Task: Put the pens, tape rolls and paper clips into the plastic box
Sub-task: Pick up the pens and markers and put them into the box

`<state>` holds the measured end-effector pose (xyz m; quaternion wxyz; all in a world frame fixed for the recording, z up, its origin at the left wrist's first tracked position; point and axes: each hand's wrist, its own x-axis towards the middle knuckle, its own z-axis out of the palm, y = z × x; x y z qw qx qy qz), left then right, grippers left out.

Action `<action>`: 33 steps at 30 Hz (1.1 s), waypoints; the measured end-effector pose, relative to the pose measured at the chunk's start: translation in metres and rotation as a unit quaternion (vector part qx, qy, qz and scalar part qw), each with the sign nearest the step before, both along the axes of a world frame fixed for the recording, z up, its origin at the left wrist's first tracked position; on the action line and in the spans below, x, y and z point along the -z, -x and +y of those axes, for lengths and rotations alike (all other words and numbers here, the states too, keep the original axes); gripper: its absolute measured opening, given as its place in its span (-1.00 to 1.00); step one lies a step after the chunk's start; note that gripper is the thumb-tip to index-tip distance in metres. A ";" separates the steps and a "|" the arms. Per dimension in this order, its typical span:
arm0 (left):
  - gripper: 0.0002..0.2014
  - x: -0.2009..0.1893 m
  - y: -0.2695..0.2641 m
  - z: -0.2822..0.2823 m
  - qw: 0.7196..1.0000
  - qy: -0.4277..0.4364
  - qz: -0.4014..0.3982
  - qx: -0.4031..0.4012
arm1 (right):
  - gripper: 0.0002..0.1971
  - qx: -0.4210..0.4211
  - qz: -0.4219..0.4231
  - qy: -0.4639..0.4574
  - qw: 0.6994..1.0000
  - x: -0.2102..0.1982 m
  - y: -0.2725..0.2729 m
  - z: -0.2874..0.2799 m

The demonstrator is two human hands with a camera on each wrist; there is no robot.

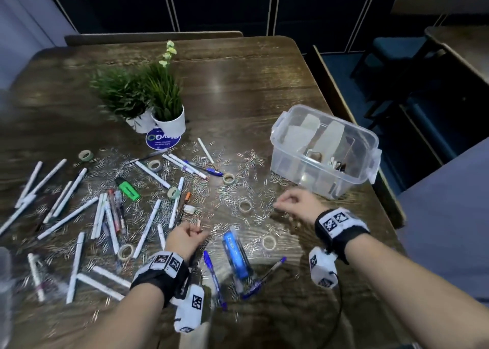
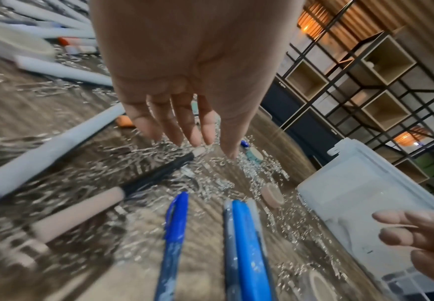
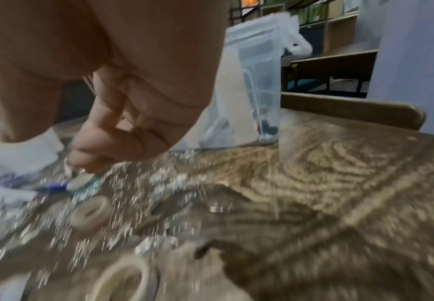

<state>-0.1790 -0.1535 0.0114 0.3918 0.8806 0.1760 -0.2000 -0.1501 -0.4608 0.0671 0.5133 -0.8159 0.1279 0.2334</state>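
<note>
White and blue pens [image 1: 148, 224], tape rolls [image 1: 245, 206] and a carpet of silver paper clips [image 1: 232, 190] litter the wooden table. The clear plastic box [image 1: 299, 168] stands open at the right, with a few items at its bottom. My left hand [image 1: 197, 232] hovers over the pens, its fingers [image 2: 195, 130] hanging straight and holding nothing. A blue pen [image 2: 174, 234] and a blue pen pack [image 2: 246, 244] lie just below it. My right hand [image 1: 277, 204] is in front of the box [image 3: 256, 71], its curled fingertips [image 3: 81, 163] pinching paper clips on the table.
Two potted plants [image 1: 169, 121] stand at the table's middle back, over a round blue sticker [image 1: 162, 139]. A green highlighter [image 1: 128, 188] lies among the pens. The table's right edge runs just behind the box; chairs and another table stand beyond.
</note>
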 end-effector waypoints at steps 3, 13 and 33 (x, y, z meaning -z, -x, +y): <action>-0.66 0.013 0.014 0.010 0.998 -0.056 0.005 0.006 | -0.76 -0.045 0.065 -0.007 0.997 0.026 0.027 0.030; -0.76 0.035 0.014 0.023 0.990 -0.116 0.047 0.061 | -0.72 -0.136 0.084 0.175 0.972 0.073 0.051 0.124; -0.87 0.006 -0.007 0.033 0.994 -0.027 -0.001 0.108 | -0.67 -0.090 0.046 0.245 0.964 0.077 0.045 0.128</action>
